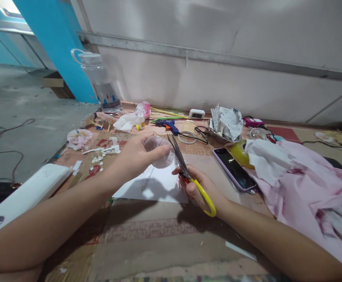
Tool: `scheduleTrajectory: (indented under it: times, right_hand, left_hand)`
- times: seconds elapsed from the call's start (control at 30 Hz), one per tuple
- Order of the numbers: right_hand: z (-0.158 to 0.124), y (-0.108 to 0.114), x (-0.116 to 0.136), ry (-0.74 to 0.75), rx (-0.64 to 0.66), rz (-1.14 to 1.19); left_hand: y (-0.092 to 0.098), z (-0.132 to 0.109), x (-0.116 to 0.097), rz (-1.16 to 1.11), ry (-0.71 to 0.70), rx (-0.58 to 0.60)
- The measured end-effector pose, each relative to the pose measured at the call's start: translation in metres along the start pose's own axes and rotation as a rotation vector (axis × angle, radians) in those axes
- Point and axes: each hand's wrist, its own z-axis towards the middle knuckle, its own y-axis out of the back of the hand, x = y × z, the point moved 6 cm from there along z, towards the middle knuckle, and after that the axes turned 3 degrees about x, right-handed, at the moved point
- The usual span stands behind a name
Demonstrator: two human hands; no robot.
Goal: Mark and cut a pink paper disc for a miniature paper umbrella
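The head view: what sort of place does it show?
Probably a handicraft workspace: yellow-handled metal scissors in the right hand, a blue-and-orange plastic glue gun, and small white scraps on brown cardboard.

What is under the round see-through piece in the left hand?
Below the round see-through piece, a white sheet lies on the brown work surface. The left hand hides part of that sheet; anything there cannot be seen.

Probably craft workshop, glue gun [171,126], scissors [183,165], paper scraps [115,145] (white)
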Motion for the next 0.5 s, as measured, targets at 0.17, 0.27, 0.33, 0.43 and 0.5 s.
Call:
scheduleTrajectory:
  times: [0.17,0.27,0.33,0.43,0.5]
  right_hand:
    - [-0.0003,-0.0004,-0.0003,-0.025,-0.008,0.019]
    - [0.0,-0.0001,-0.002,-0.037,-0.015,0.031]
    - [0.0004,0.0004,-0.0031,-0.035,-0.016,0.04]
    - [0.0007,0.0009,-0.0037,-0.033,-0.016,0.051]
    - [0.0007,0.0012,-0.0039,-0.048,-0.022,0.059]
  left_hand:
    - [0.0003,-0.0003,-0.0011,0.025,0.004,-0.01]
    - [0.0013,-0.0003,-0.0009,0.043,0.002,-0.027]
    - [0.0019,-0.0003,-0.0007,0.058,0.007,-0.038]
    - [0.0022,-0.0001,-0.0014,0.076,0.005,-0.042]
    - [0.0021,0.0,-0.0019,0.08,-0.002,-0.039]
